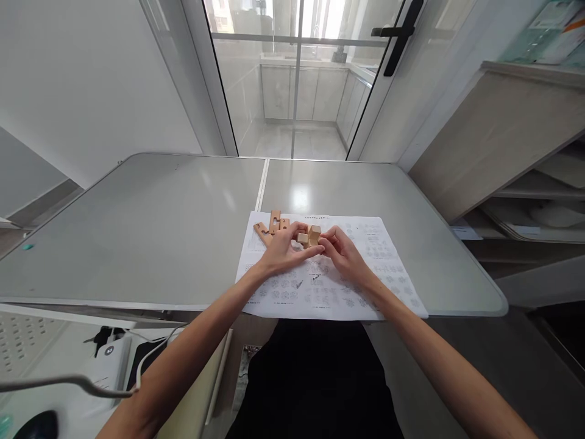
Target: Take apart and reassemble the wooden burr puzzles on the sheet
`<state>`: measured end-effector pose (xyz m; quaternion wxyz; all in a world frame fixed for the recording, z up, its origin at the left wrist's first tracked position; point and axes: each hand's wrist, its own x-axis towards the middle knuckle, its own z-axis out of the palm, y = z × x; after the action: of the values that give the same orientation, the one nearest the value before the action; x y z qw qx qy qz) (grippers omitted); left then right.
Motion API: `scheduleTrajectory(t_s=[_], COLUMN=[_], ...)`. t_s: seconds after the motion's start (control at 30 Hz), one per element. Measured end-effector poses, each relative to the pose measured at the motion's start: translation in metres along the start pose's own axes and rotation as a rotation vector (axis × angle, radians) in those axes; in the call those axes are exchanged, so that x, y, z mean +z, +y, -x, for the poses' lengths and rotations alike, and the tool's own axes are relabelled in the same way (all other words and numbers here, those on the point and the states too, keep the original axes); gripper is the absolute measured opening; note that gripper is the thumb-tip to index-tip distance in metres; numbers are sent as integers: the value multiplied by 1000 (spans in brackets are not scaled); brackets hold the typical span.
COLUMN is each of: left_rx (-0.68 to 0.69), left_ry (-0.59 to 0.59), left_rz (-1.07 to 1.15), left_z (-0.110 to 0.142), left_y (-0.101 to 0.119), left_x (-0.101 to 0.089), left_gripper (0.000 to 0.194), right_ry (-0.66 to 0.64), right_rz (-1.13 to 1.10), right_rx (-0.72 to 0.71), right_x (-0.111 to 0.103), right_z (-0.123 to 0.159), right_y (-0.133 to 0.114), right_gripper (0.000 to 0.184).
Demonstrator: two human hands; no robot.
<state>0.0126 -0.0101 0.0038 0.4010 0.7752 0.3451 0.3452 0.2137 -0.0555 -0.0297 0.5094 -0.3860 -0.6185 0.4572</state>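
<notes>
Several interlocking wooden puzzle pieces point(314, 232) are together between my hands, with pale square block ends sticking up. My left hand point(286, 249) is closed around their left side, thumb along the near edge and fingers behind. From the right, my right hand point(342, 251) pinches the same pieces with thumb and fingertips, which hide part of them. Beyond my left hand lie a few loose notched wooden pieces point(262, 232) with dark marks. Under both hands is a large printed sheet point(388, 268) with rows of small diagrams.
The grey table point(137, 244) has a seam point(262, 186) across it. Behind stands a glass door point(292, 91) with a black handle point(400, 33). A shelf unit point(493, 122) is at right. Lower left, a white stand point(55, 353) holds a white device point(109, 366) and a cable point(68, 381).
</notes>
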Motion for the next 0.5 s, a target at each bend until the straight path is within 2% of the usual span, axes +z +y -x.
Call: scheduleTrajectory(t_s=[0.27, 0.37, 0.5], left_rx=[-37, -59, -21], left_ry=[4, 13, -33], left_rz=[54, 94, 62], left_z=[1, 1, 2], left_y=[-2, -3, -1], left_x=[1, 1, 0], left_gripper=[46, 45, 45], right_ry=[30, 69, 40], right_rz=[48, 217, 465], right_rx=[2, -52, -138], right_x=[0, 0, 0], right_z=[0, 0, 4], right_y=[6, 4, 0], right_gripper=[28, 27, 27])
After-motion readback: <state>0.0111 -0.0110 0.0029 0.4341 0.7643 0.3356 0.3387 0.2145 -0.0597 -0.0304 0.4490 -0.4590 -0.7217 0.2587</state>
